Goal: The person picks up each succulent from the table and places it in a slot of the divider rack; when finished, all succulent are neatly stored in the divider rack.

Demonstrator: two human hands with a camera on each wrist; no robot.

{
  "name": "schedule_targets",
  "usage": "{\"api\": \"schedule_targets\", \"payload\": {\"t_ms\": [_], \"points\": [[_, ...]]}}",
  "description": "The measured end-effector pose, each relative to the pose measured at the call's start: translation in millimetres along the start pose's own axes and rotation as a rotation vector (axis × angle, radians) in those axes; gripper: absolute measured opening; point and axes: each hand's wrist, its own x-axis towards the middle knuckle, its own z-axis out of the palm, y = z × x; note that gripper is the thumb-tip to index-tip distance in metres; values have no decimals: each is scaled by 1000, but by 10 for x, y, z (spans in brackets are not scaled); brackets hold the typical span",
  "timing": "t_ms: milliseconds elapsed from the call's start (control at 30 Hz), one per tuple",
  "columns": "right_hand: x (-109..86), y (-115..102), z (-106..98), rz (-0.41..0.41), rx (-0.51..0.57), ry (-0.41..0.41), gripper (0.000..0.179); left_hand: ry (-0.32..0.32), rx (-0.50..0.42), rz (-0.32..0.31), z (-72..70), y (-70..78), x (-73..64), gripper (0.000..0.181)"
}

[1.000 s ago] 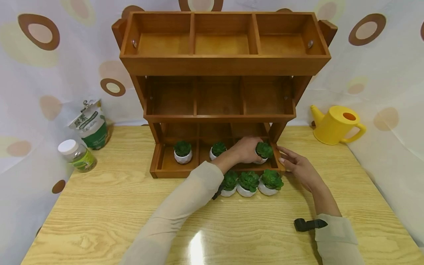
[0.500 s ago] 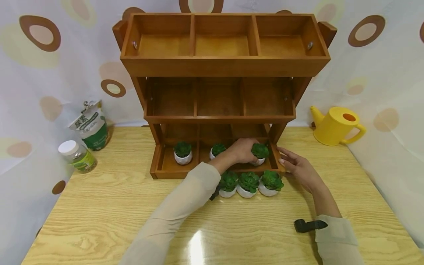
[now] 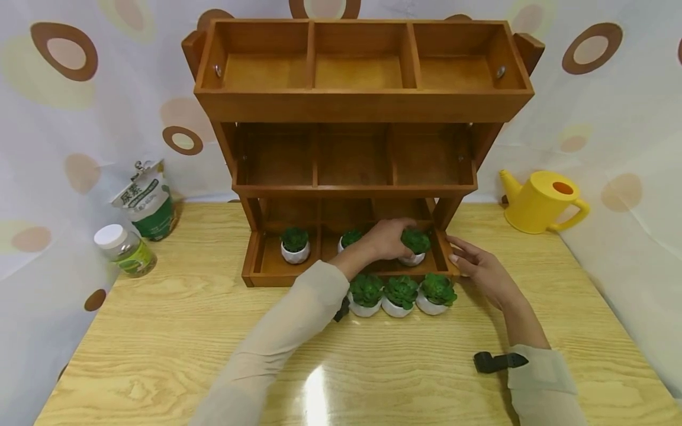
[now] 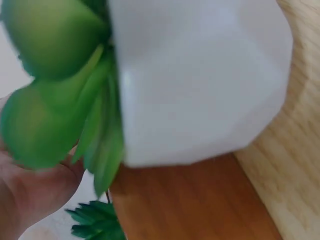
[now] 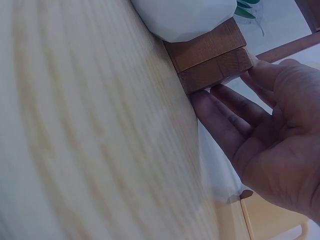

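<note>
In the head view, my left hand (image 3: 386,239) holds a small potted succulent (image 3: 415,241) in the right compartment of the bottom tier of a wooden shelf (image 3: 362,107). The thumb lies at the white pot's front; the other fingers are partly hidden. My right hand (image 3: 487,273) touches the right end of that tier with its fingertips, and the right wrist view shows them against the wooden corner (image 5: 215,67). Two more succulents stand in the left (image 3: 295,245) and middle (image 3: 350,239) compartments. A white pot (image 4: 200,85) fills much of the left wrist view.
Three potted succulents (image 3: 401,294) stand in a row before the shelf, under my left forearm. A yellow watering can (image 3: 540,204) is at the back right. At the left are a white-capped jar (image 3: 125,251) and a green-and-white bag (image 3: 149,204).
My left hand has shifted a little left with the succulent, bringing it away from the compartment's right wall. The right hand has stayed at the shelf's end.
</note>
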Motion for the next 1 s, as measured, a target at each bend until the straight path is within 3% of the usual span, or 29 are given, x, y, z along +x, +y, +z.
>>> {"api": "schedule_targets", "payload": {"t_ms": [267,433,700,1000], "points": [[2,7,-15,10,0,-2,62,54,-52,31,-116,-52,-125,76],[2,12,-20,14,5,3,61,88,-146,76,-197,-28,-257,76],[7,-9,-10,-4,-11,-9,61,115,-275,126,-370,-85,-626,76],[15,7,-23,10,-7,-5,61,124,-267,54,-416,-242,-1109,83]]}}
